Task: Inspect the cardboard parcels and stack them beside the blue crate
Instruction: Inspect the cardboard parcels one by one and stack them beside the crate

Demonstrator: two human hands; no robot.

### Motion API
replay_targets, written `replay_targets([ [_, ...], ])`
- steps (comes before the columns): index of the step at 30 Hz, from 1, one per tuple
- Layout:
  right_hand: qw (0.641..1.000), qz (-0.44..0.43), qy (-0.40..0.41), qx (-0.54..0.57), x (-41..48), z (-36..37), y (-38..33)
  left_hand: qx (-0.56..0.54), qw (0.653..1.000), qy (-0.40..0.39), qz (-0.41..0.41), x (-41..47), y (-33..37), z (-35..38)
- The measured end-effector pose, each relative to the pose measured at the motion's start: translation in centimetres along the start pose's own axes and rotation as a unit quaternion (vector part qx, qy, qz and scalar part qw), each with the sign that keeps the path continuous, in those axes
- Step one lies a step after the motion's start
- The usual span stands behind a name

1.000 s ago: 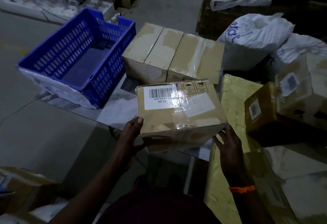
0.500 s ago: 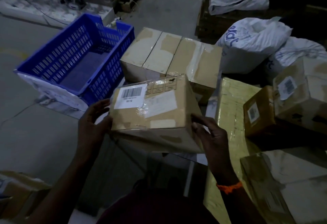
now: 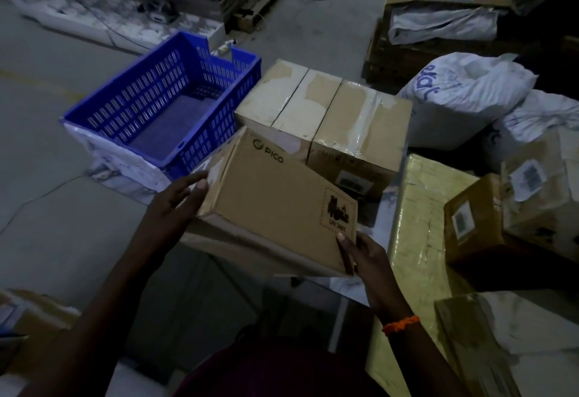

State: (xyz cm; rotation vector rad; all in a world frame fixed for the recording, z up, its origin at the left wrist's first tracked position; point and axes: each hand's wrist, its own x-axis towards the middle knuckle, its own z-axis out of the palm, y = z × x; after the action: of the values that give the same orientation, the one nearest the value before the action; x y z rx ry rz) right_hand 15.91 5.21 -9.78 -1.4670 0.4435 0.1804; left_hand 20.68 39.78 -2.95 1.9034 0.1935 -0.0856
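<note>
I hold a brown cardboard parcel (image 3: 275, 205) tilted in the air, its plain side with a "PICO" print and a battery warning mark facing me. My left hand (image 3: 178, 199) grips its left end, thumb on the near face. My right hand (image 3: 363, 259) grips its lower right corner. Behind the parcel, two larger taped cardboard boxes (image 3: 326, 121) stand side by side, right of the empty blue crate (image 3: 163, 105).
White sacks (image 3: 463, 96) lie at the back right. Labelled cardboard boxes (image 3: 513, 208) and a yellow wrapped package (image 3: 419, 227) crowd the right side. More cartons (image 3: 31, 324) sit at the lower left. Bare grey floor (image 3: 47, 146) spreads to the left of the crate.
I have turned the parcel over: the barcode label side is gone from view and the printed plain side now faces me. Both hands shifted their grip along its ends.
</note>
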Motion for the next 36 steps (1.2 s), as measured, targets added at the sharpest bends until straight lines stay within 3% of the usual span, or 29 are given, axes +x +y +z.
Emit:
replay_targets([
  [3, 0.994, -0.062, 0.025, -0.084, 0.1, 0.0, 0.3, -0.082, 0.996, 0.006, -0.016, -0.5, 0.8, 1.0],
  [7, 0.991, -0.074, 0.061, -0.088, 0.0, -1.4, 0.2, -0.155, 0.985, -0.023, -0.071, -1.4, -1.2, 2.5],
  [16, 0.975, -0.092, 0.115, -0.166, 0.5, -3.2, 0.2, -0.094, 0.986, -0.070, -0.123, -1.2, -5.7, 4.6],
  [25, 0.990, -0.047, 0.057, -0.119, 2.1, -2.5, -2.6, -0.105, 0.984, -0.044, -0.134, 1.6, -1.9, 6.1],
  [29, 0.987, -0.064, 0.079, -0.123, 2.5, -1.7, -3.9, -0.088, 0.988, -0.011, -0.123, 2.5, -2.0, 4.9],
  [32, 0.993, -0.047, 0.087, -0.058, 1.6, -1.8, -3.7, -0.133, 0.986, -0.020, -0.096, 2.3, -2.4, 3.8],
  [36, 0.991, 0.022, 0.127, 0.020, 0.0, -1.5, -2.9, -0.238, 0.960, 0.025, -0.146, 1.2, -2.8, 4.8],
])
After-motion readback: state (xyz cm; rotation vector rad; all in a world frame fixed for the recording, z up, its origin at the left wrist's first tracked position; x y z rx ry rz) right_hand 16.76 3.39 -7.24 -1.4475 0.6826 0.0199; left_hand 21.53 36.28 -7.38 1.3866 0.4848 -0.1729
